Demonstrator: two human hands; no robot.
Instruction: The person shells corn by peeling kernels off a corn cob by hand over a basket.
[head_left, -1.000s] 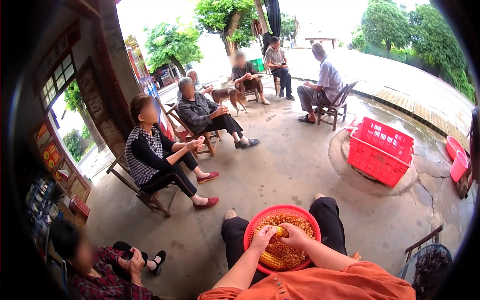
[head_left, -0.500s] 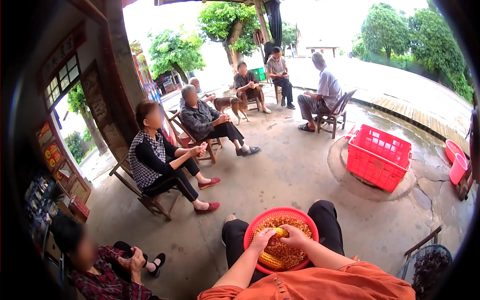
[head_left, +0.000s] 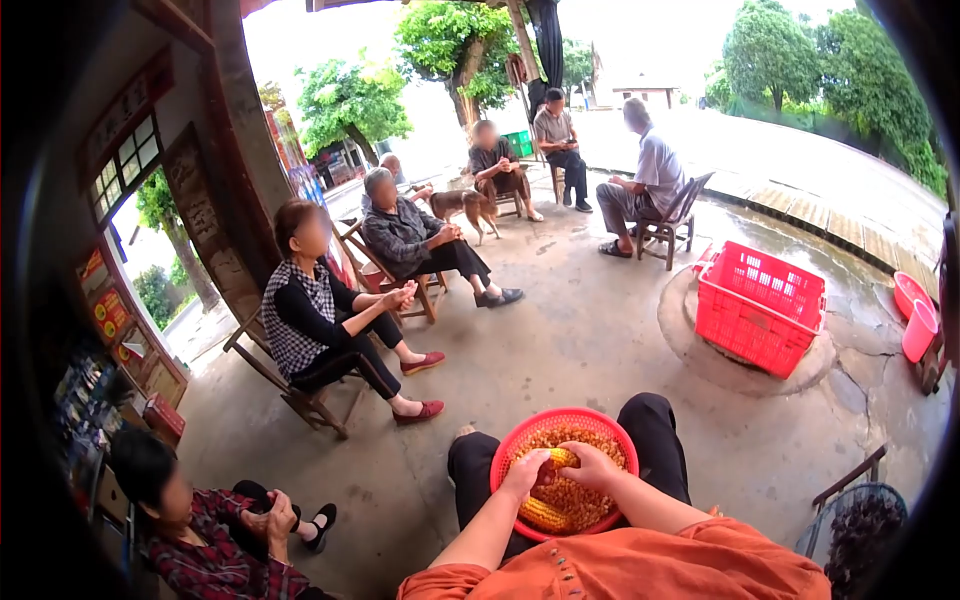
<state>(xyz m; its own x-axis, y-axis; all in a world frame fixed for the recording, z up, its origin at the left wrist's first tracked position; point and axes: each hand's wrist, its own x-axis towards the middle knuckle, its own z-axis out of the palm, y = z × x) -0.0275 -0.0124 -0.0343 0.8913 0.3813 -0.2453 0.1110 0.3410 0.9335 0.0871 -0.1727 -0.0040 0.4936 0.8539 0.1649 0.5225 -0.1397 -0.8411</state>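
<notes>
A red plastic basket (head_left: 506, 447) rests on my lap between my knees, filled with loose corn kernels (head_left: 583, 500). Over it, a yellow ear of corn (head_left: 562, 457) is gripped from both sides. My left hand (head_left: 527, 474) wraps round its left end, and my right hand (head_left: 592, 467) closes on its right part. Fingers hide much of the ear. Another corn cob (head_left: 543, 516) lies on the kernels at the basket's near left, below my left hand.
A red crate (head_left: 755, 325) stands on the concrete ahead right. Pink basins (head_left: 918, 330) sit at far right, a netted basket (head_left: 855, 535) near right. Several people sit on chairs to the left and ahead; a brown dog (head_left: 462, 205) stands among them.
Both hands stay on the ear of corn with small finger shifts, the right hand slightly higher over it. The view has tilted a little.
</notes>
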